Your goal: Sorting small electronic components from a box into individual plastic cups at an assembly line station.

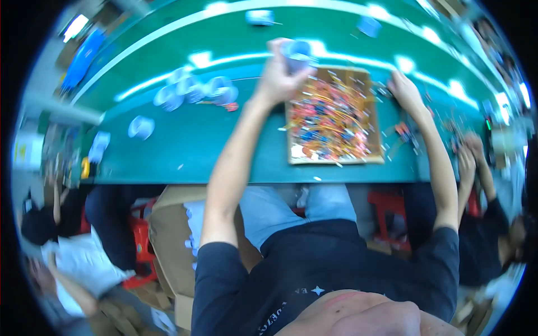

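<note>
My left hand [280,78] is raised above the far left corner of a shallow cardboard box. Its fingers are wrapped round a pale blue cup-shaped cylinder [298,54]. The box [332,159] is filled with a tangle of small wired parts [330,120] in orange, red, blue and white. My right hand [406,89] is low over the table, just past the box's right side. It is near a few small dark parts [383,91]. Its fingers are blurred, and whether they hold anything is unclear.
Several pale cylinders [182,88] stand in a cluster on the green table [213,151], left of the box. More loose wired parts [403,133] lie to the right. A co-worker's hands [469,157] are at the table edge on the right. An open carton [171,224] stands below, by my left arm.
</note>
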